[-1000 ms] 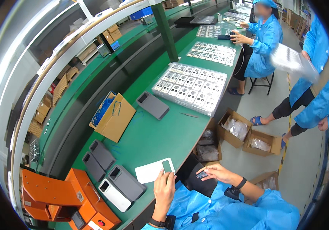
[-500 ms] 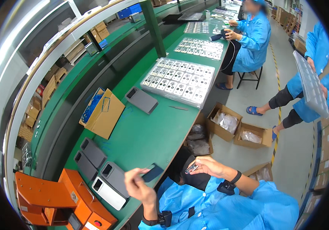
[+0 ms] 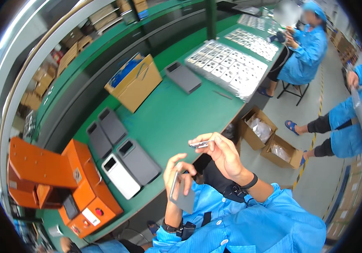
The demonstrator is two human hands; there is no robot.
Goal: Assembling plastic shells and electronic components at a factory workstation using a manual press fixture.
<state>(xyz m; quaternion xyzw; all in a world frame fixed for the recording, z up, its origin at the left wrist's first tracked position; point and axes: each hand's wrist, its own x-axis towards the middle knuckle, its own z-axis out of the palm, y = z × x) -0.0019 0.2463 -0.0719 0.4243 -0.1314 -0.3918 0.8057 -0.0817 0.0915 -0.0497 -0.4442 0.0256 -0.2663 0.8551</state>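
Grey and flat, a thin rectangular phone back cover [image 3: 182, 192] stands on edge in the left hand [image 3: 176, 175], whose fingers curl round its upper end above the near edge of the green workbench [image 3: 176, 114]. The right hand [image 3: 223, 154] is raised just beside it, pinching a slim silvery flat piece [image 3: 201, 143] between thumb and fingertips, held level; I cannot tell what sort of part it is. Both arms wear blue sleeves, with a dark band on each wrist.

On the bench to the left lie several grey covers and one white cover [image 3: 119, 176] in a cluster, near an orange metal press fixture [image 3: 63, 177]. Further off sit an open cardboard box [image 3: 135, 82] and trays of small parts [image 3: 231, 69]. Two cardboard cartons [image 3: 269, 137] stand on the floor. A seated person in blue [image 3: 305, 46] works at the far end.
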